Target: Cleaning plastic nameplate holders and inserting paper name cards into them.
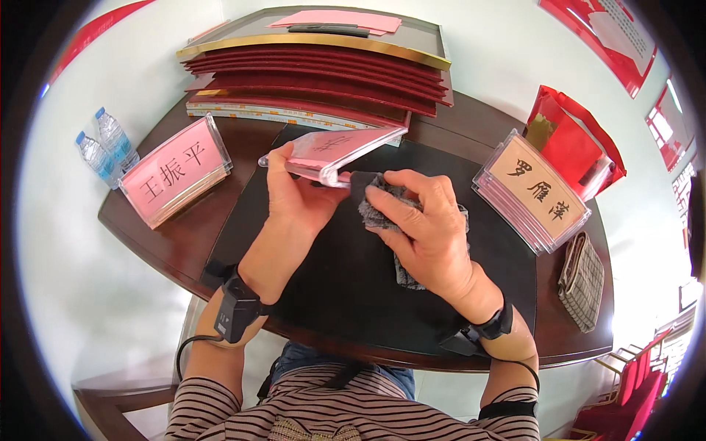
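My left hand (294, 195) grips a clear acrylic name stand (334, 153) with a pink card inside, holding it tilted above the black desk mat (346, 294). My right hand (419, 228) presses a dark grey cloth (379, 213) against the stand's lower right edge. The cloth hangs down under my right palm onto the mat. Both wrists wear black bands with cables.
A second pink name stand (176, 170) sits at the left of the dark wooden table (184, 242), a tan one (533, 192) at the right. Stacked red folders (316, 81) lie at the back. A red bag (573, 140), a checked pouch (582, 279) and two water bottles (107, 151) surround them.
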A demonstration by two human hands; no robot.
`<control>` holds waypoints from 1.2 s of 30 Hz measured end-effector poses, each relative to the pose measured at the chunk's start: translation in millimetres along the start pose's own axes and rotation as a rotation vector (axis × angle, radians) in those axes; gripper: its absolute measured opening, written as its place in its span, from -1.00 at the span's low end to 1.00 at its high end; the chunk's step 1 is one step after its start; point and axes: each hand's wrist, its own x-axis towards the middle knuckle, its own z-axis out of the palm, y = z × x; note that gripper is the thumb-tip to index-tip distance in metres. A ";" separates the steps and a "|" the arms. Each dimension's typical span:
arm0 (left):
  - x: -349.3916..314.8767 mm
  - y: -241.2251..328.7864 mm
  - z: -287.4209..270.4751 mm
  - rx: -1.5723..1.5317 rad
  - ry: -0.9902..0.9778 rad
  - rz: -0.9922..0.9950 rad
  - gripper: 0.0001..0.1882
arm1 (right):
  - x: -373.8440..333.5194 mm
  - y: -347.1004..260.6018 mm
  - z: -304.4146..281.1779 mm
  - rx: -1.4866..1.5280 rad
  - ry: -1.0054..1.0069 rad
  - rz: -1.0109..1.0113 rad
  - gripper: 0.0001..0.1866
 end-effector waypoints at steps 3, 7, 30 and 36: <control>-5.4 -9.9 7.5 0.008 0.081 -0.013 -0.48 | -4.6 13.4 5.1 -0.056 0.062 0.002 -0.55; -12.2 -11.8 9.2 0.189 -0.097 -0.048 -0.30 | -4.8 17.0 2.5 0.000 0.096 0.152 -0.61; 0.1 -7.2 6.9 0.450 -0.167 0.174 -0.67 | -5.6 89.6 -43.6 0.006 0.202 0.611 -0.66; -7.6 -12.0 13.5 0.438 -0.249 0.030 -0.69 | -5.6 57.0 -6.2 0.783 -0.043 0.747 -0.79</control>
